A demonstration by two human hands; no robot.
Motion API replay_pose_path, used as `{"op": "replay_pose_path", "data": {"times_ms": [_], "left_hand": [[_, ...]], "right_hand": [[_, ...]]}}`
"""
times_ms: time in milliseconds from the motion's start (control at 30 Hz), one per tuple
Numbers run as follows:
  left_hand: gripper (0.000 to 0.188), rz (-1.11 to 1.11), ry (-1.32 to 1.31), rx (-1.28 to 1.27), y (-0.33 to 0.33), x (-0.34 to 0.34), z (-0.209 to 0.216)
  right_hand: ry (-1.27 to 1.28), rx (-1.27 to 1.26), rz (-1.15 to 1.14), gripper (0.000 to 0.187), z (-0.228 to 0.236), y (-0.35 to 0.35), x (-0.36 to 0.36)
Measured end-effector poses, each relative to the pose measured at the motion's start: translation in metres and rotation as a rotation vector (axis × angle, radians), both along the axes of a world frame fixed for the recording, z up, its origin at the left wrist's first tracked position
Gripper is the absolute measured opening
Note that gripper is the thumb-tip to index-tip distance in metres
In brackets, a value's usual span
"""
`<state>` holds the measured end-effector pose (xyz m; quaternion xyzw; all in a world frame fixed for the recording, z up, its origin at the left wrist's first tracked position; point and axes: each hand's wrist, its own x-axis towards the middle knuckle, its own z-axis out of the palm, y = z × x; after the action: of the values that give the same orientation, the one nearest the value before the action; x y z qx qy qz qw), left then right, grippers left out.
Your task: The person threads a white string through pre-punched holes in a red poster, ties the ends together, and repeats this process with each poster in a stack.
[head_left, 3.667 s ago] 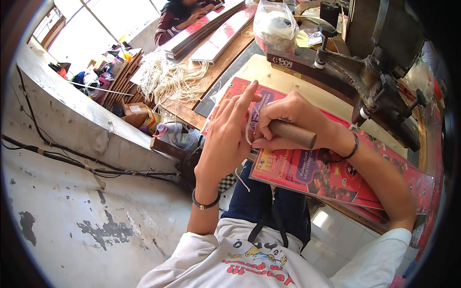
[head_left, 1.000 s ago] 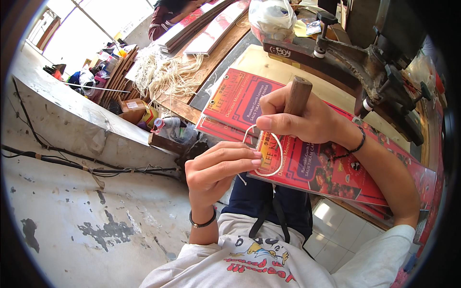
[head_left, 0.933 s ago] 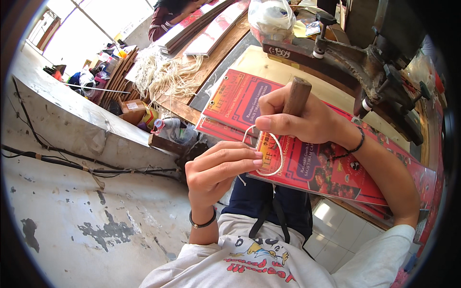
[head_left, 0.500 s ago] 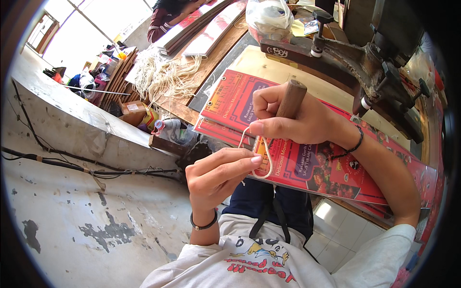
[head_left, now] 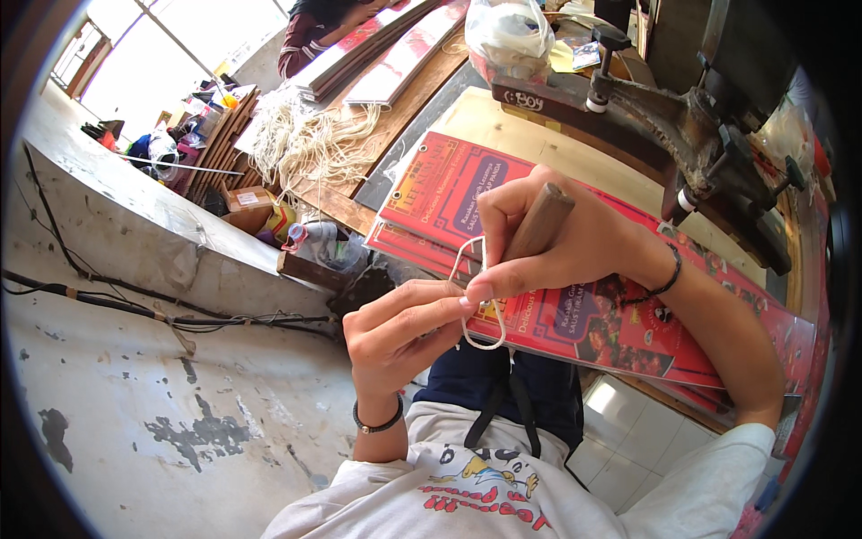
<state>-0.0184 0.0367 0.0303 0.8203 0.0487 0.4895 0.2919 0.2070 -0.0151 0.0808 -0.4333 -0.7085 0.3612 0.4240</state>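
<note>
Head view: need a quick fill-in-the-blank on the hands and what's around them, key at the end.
1. The wooden handle is in the person's ____ hand.
2. The other hand, beside the cord, has its fingertips nearest this hand's ____.
3. The printed panel under the handle is mostly ____.
4. In the picture, the cord heap lies to the ____ of the plastic bag.

Missing: right; thumb; red; left.

The right hand (head_left: pixel 549 244) hides the lower end of the wooden handle (head_left: pixel 544 216); a co-worker (head_left: pixel 299 41) by the tabletop's (head_left: pixel 411 117) far edge is cropped.
</note>
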Motion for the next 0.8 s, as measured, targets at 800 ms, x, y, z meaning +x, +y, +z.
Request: {"op": "replay_pose_path", "data": {"times_ms": [800], "left_hand": [[0.030, -0.041, -0.142, -0.458, -0.010, -0.001, -0.028]], "right_hand": [[-0.186, 0.026, 0.073, 0.042, 0.001, 0.000, -0.004]]}}
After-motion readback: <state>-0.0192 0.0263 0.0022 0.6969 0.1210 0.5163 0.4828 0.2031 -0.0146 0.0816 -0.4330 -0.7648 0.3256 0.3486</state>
